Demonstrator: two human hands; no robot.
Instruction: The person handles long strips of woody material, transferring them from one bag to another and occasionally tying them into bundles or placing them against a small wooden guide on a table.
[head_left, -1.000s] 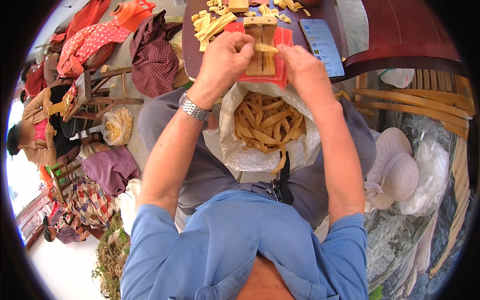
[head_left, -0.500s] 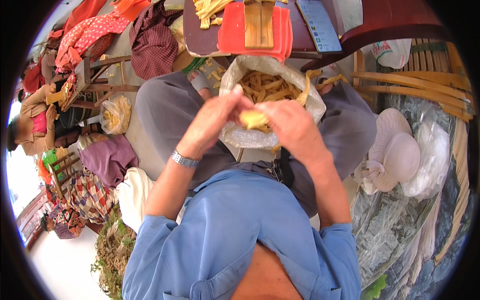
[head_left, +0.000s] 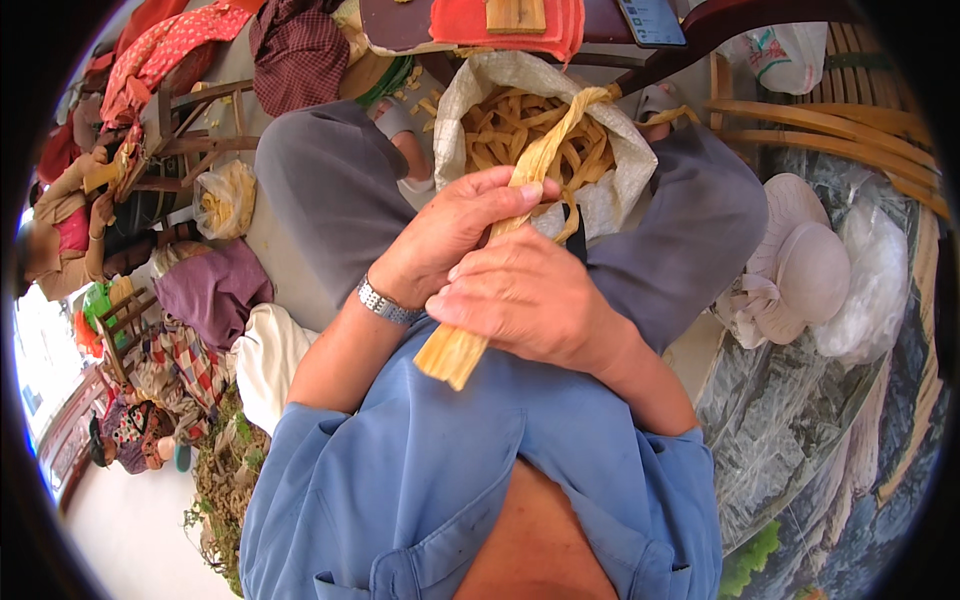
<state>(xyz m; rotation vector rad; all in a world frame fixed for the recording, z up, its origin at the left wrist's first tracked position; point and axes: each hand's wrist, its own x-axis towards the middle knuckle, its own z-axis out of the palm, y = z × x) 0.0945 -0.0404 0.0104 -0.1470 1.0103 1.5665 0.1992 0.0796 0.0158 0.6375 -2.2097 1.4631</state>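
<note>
A long, flat, yellow fibrous strip [head_left: 548,148] runs from the sack up through both hands; its kind I cannot tell. My left hand [head_left: 455,220], with a metal watch on the wrist, pinches the strip between thumb and fingers. Closer to my body, my right hand [head_left: 525,300] is wrapped over the strip, whose broad split end sticks out below its fingers. Between my knees a white woven sack [head_left: 462,105] stands open, heaped with similar curled strips [head_left: 500,115]. Part of the strip is hidden beneath the right hand.
Beyond the sack is a dark red table [head_left: 395,28] with a red cloth [head_left: 455,22], a wooden block [head_left: 515,15] and a phone [head_left: 652,22]. A pale hat [head_left: 812,270] and plastic bags lie at right. Another person [head_left: 75,225] sits at far left, near a bag of strips [head_left: 224,200].
Both hands have come back toward my body, drawing a length of strip out straight from the sack. The view has tilted down, so the table sits higher in the picture.
</note>
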